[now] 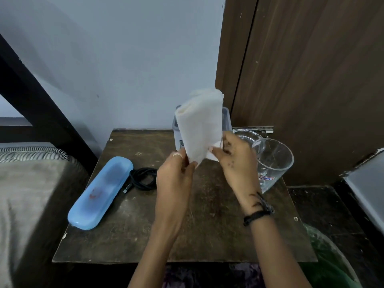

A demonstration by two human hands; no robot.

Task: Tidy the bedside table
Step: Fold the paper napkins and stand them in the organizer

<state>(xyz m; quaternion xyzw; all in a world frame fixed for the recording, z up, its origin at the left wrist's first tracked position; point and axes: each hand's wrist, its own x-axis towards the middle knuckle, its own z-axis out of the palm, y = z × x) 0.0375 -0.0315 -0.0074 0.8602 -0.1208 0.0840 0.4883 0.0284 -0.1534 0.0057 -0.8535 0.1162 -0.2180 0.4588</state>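
From here I see the folded white tissue held up above the back of the counter, and it hides most of a pale box-shaped container standing behind it; only that container's right edge and a dark mark low on its front show, too small for me to read. My left hand pinches the tissue's lower left corner between thumb and fingertips, and my right hand grips its lower right edge, so both hands are closed on the tissue. The right hand also covers part of a clear glass jug at the counter's right edge; a small red-and-blue label sits low on its wall, but I cannot make out the lettering. Behind it another clear glass piece is half hidden, its shape unclear. On the left side of the counter lies a blue oblong case with a reddish smudge, and just beside it a coiled black cable. A bed is cut off at the left.
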